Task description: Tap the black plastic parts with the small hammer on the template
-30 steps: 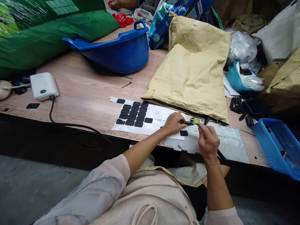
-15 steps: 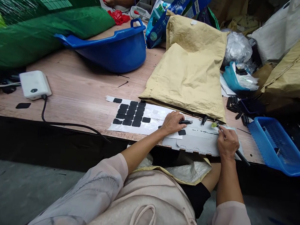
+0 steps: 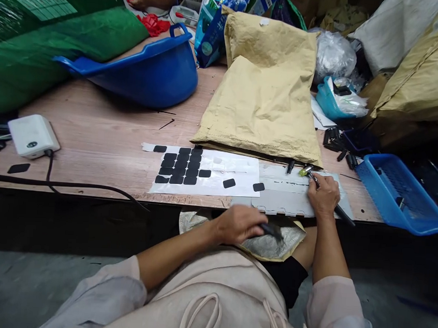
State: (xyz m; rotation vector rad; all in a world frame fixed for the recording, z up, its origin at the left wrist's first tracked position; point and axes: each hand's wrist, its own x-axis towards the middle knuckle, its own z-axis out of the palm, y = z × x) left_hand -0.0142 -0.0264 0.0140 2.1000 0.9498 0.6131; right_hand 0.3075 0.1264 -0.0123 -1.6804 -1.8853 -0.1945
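Over my lap, beyond the table's front edge, my left hand (image 3: 240, 225) grips a small black part (image 3: 271, 230), both blurred by motion. An open sack (image 3: 291, 242) lies on my lap just below it. My right hand (image 3: 323, 193) is closed round a dark-handled tool (image 3: 343, 215) with a yellow-green head (image 3: 305, 171), resting over a grey board (image 3: 294, 189). Near the tool's head stands a small black piece (image 3: 290, 166). Left of the board, a white sheet (image 3: 240, 170) carries rows of black rounded stickers (image 3: 182, 165); one sticker (image 3: 258, 187) sits on the board's left part.
A tan paper sack (image 3: 265, 98) lies behind the board. Blue basin (image 3: 146, 74), white box (image 3: 33, 135) and black cable (image 3: 94, 184) are at left. A blue basket (image 3: 402, 196) stands at right. Another person's hand (image 3: 138, 0) shows at the top.
My left hand has moved off the board, toward me and over my lap, with the black part in it. My right hand still holds the tool at the board. The view has shifted slightly.
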